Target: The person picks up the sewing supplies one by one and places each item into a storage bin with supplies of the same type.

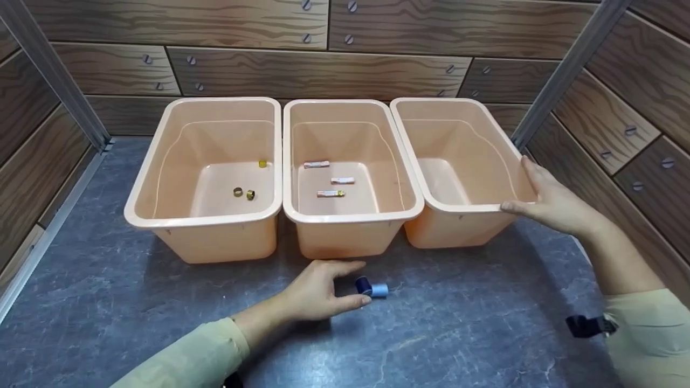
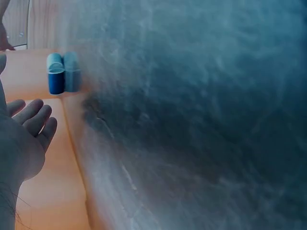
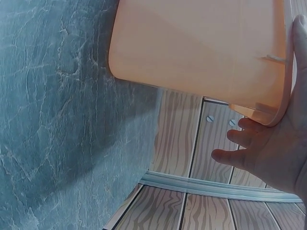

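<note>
A dark blue thread spool [image 1: 363, 286] and a light blue thread spool [image 1: 379, 290] lie touching on the table in front of the middle bin. My left hand [image 1: 322, 291] is just left of them, its thumb and forefinger spread apart on either side of the dark spool. In the left wrist view the dark blue spool [image 2: 56, 81] stays apart from the visible fingers. My right hand [image 1: 558, 202] rests on the front right corner of the right bin [image 1: 458, 207]. Its thumb lies at the front rim, while the other fingers extend loosely along the outer side.
The left bin [image 1: 215, 221] contains three small gold-coloured rings [image 1: 250, 195]. In the middle bin [image 1: 353, 217] lie three slim pink-and-white cylinders [image 1: 330, 194], possibly batteries. Wood-patterned walls [image 1: 318, 73] and metal posts [image 1: 571, 70] enclose the grey marbled table [image 1: 458, 334].
</note>
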Demonstrator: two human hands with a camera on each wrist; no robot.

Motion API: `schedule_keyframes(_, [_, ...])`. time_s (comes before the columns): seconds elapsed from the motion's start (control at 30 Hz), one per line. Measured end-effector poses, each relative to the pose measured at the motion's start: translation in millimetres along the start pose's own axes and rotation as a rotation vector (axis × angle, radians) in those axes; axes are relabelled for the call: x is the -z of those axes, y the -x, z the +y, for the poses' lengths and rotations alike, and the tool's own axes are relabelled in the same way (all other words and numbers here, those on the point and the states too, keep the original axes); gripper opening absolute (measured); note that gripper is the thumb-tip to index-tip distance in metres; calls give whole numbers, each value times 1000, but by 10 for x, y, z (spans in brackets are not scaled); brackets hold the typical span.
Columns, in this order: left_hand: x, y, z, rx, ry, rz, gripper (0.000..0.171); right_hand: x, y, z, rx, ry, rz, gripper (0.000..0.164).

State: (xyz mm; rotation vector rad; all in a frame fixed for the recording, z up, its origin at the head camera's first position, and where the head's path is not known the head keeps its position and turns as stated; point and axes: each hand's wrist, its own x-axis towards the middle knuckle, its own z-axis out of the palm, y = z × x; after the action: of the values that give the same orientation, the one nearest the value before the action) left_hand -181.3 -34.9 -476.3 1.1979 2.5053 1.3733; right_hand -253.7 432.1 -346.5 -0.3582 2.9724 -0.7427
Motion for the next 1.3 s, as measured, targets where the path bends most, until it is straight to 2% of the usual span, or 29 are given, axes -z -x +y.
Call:
schedule_keyframes(0.33, [-33, -47, -136, 85, 38, -33, 64, -5, -8, 9, 23, 1, 16, 117])
schedule_keyframes(0.47, [-43, -48, -175, 120, 56, -28, 63, -6, -24, 2, 30, -4, 19, 117])
schedule_keyframes(0.87, [-123, -63, -217, 166, 68, -2, 53, -25, -13, 46, 24, -13, 17, 117])
schedule_keyframes(1.0, [-144, -61, -241, 168, 68, 4, 48, -39, -16, 50, 24, -9, 13, 118])
schedule_keyframes(1.3, [-177, -79, -284, 115, 53, 12, 42, -14, -2, 44, 20, -15, 11, 118])
